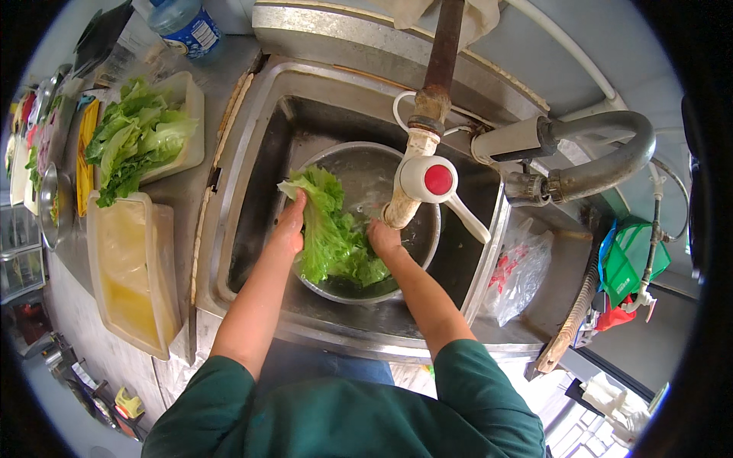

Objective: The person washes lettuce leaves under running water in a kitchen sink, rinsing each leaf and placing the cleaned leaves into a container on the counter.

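Observation:
A wide metal basin (432,252) with water in it stands inside the stainless steel sink (252,229). At the basin's left side my left hand (291,223) grips several green lettuce leaves (323,229), its thumb on their pale upper end. Their lower part hangs into the basin. My right hand (385,237) is at the water under the faucet spout, at the right edge of the leaves; its fingers are partly hidden, and whether it holds anything I cannot tell. The faucet (424,177) has a white lever with a red cap.
Left of the sink, a plastic tub (194,131) is heaped with lettuce (134,137), beside another tub (126,275) with a yellowish bottom. A large water bottle (186,28) stands behind. A curved drain pipe (630,143) and a clear plastic bag (524,275) are at the right.

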`<action>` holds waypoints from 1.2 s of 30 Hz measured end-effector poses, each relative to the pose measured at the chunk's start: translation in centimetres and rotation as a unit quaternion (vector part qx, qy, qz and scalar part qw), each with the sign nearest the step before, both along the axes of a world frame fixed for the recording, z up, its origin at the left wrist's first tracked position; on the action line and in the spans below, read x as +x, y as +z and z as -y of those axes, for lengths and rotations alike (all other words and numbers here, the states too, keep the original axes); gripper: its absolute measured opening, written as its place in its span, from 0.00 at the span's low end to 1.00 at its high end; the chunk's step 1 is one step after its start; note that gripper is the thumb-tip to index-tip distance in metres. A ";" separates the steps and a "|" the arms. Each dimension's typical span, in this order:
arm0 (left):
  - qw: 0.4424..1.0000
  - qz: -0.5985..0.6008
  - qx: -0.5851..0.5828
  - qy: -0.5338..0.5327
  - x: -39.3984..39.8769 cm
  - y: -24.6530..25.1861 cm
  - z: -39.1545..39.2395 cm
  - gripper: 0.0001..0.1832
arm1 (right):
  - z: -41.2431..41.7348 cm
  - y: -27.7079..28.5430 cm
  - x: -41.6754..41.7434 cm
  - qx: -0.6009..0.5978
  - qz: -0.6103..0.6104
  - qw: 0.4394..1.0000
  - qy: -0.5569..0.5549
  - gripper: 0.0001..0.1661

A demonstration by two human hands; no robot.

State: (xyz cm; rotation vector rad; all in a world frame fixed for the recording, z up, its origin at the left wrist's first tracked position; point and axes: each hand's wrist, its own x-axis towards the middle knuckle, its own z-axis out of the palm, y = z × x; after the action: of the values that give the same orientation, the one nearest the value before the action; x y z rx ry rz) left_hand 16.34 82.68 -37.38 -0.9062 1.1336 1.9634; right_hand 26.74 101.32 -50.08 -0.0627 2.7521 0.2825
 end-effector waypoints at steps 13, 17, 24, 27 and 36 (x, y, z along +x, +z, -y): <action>0.993 -0.102 -0.029 -0.052 1.3 -2.5 -2.2 0.19 | -4.1 16.0 0.0 -0.748 0.001 0.308 -0.588 0.23; 0.977 -0.120 0.015 -0.173 2.6 -4.6 -4.5 0.25 | -0.2 18.1 0.7 -0.757 -0.043 0.247 -0.604 0.31; 0.990 -0.077 0.033 -0.111 4.2 3.4 -6.1 0.37 | 4.2 16.4 -0.9 -0.472 -0.261 0.721 -0.435 0.17; 0.996 -0.077 0.037 -0.008 5.1 2.8 -6.2 0.30 | 5.5 15.9 -0.9 -0.592 -0.194 0.587 -0.517 0.24; 0.769 -0.400 -0.369 -0.336 0.4 -2.4 -2.2 0.21 | 4.5 22.8 0.7 -0.579 -0.131 0.714 -0.372 0.25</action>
State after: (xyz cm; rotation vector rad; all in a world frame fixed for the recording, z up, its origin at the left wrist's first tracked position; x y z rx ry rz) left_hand 16.73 84.91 -39.76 0.1500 2.4093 1.2319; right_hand 27.39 96.78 -27.32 0.7813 2.4311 -1.7289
